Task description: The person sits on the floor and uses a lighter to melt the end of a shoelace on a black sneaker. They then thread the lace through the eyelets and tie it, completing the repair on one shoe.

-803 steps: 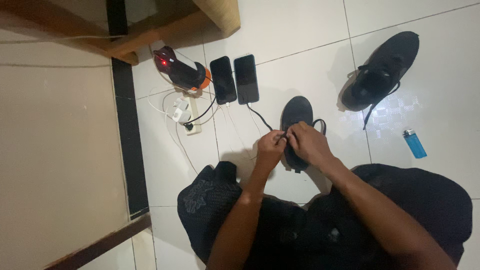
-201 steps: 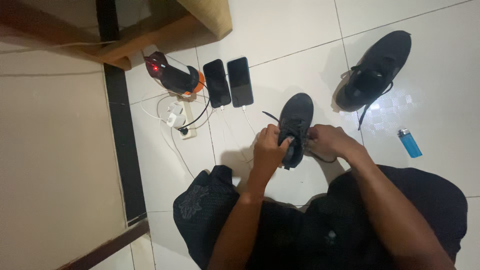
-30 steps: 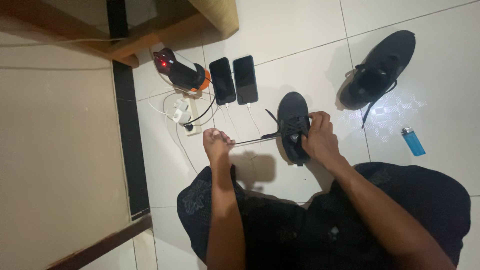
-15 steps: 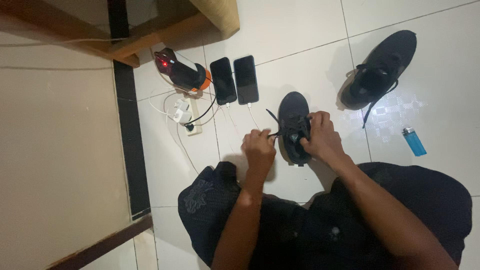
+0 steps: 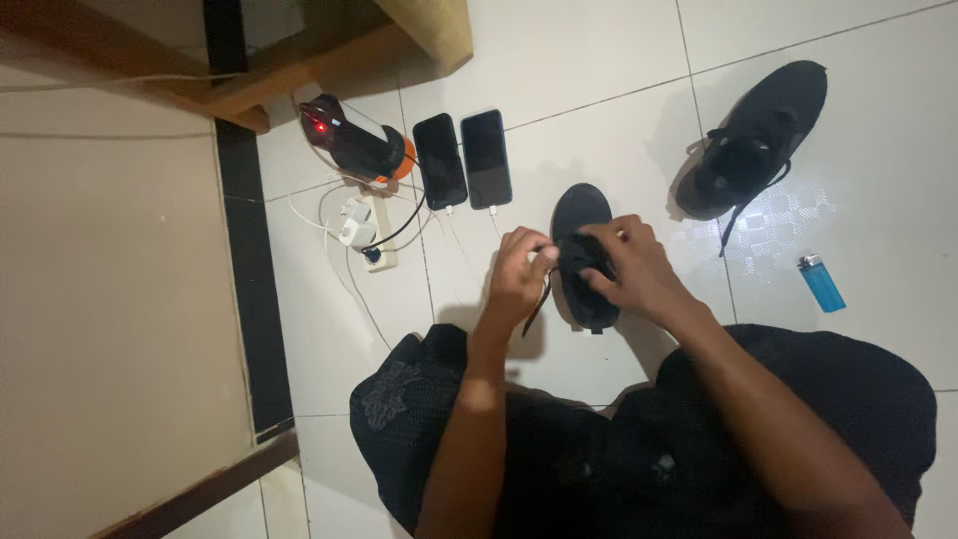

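The person sits on the white tiled floor with knees apart, and a black fabric sneaker lies between them, toe pointing away, likely so both hands can reach its laces. The left hand is curled at the shoe's left side, fingers pinched on a thin black shoelace whose loose end hangs down below the hand. The right hand is bent over the shoe's tongue area, fingertips closed on the lacing there; what exactly they pinch is too small to tell.

A second black sneaker, its lace trailing loose, lies well apart toward the right edge of the floor, set aside while the first is handled. That makes two shoes. Near it, one small blue plastic lighter lies flat.

Toward the far left, beside the wooden furniture leg, two black smartphones lie side by side, cables running to one white power strip, evidently placed there to charge. One dark cylindrical torch with an orange end lies just beside them, a red light glowing
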